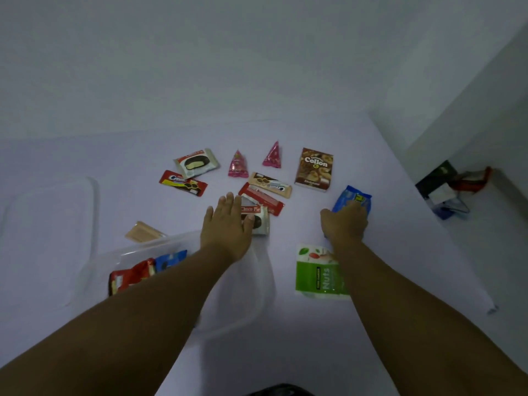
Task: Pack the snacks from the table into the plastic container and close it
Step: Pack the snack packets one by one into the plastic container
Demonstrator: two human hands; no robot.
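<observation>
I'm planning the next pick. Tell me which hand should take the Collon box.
Right. The right hand lies on the blue packet, just near of the Collon box. The left hand is on the Choco Pie, with bars lying between it and the box.
</observation>
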